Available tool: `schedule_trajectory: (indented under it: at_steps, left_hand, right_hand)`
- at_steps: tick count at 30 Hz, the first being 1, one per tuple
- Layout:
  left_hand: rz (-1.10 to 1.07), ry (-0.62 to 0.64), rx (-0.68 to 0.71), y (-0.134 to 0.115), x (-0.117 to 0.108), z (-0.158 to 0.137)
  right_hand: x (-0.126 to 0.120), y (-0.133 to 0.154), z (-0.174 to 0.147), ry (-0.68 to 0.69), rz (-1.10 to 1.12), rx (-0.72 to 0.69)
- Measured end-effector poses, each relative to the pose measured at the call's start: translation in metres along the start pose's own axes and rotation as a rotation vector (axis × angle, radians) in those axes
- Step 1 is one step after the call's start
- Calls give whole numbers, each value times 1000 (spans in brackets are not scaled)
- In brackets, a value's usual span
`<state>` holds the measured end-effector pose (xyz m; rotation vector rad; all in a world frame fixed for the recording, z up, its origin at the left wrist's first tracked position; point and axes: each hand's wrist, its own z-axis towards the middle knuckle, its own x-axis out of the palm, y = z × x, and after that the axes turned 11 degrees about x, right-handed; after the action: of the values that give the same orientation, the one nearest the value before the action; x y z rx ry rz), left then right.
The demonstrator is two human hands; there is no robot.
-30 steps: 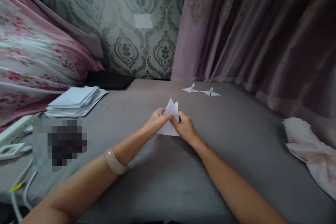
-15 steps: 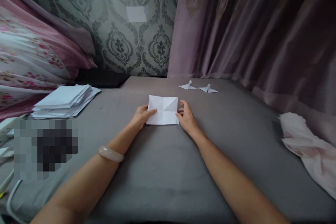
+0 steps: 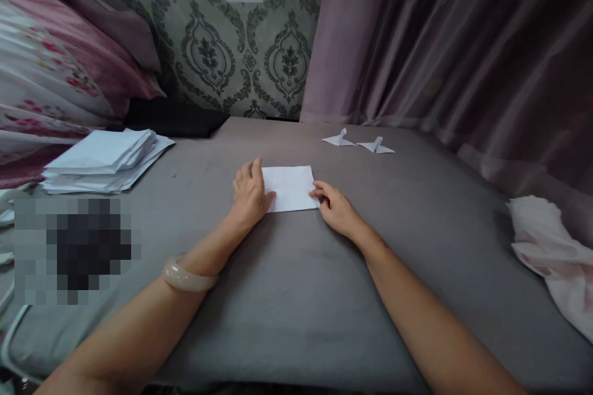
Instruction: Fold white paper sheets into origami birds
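Note:
A white sheet of paper (image 3: pixel 291 188) lies on the grey-covered surface between my hands, faint crease lines showing on it. My left hand (image 3: pixel 250 194) rests at its left edge, fingers stretched out and thumb lying on the paper. At the right edge, my right hand (image 3: pixel 334 207) has thumb and fingers closed on the paper's border. Two folded white paper birds, one left (image 3: pixel 340 138) and one right (image 3: pixel 377 145), stand side by side farther back. A pale bangle (image 3: pixel 189 276) circles my left wrist.
Stacked white paper (image 3: pixel 99 154) lies at the left, with a black flat item (image 3: pixel 178 117) behind it. A blurred-out dark patch (image 3: pixel 90 244) and a white cable (image 3: pixel 16 333) are nearer. Pale crumpled cloth (image 3: pixel 551 247) sits at the right; curtains (image 3: pixel 393 43) hang behind.
My left hand has gone from gripping the paper's left edge to lying flat with fingers extended. My right fingers have closed onto the right edge. The paper looks flatter, and the view has tilted down.

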<state>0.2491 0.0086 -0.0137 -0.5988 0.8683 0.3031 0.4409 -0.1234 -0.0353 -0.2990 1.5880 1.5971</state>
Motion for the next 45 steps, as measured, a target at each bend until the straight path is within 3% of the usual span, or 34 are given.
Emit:
schedule_trajectory:
  at_steps: [2, 5, 7, 11, 19, 26, 36, 45]
  left_hand:
    - [102, 54, 223, -7, -4, -3]
    - [18, 268, 492, -17, -4, -5]
    - [-42, 339, 537, -19, -1, -6]
    - [-20, 329, 560, -14, 1, -5]
    - [102, 445, 824, -14, -5, -1]
    - [175, 432, 807, -19, -2, -2]
    - [125, 316, 656, -15, 3, 6]
    - [193, 392, 662, -22, 5, 20]
  right_hand:
    - [-1, 1, -3, 6, -17, 3]
    - [-3, 3, -6, 15, -43, -2]
    - [-3, 4, -7, 16, -52, 1]
    - [-4, 3, -8, 17, -74, 1]
    - [-10, 9, -13, 33, -141, -52]
    - [-11, 25, -24, 17, -320, 35]
    - [-8, 39, -28, -31, -362, 153]
    - [4, 33, -21, -150, -300, 213]
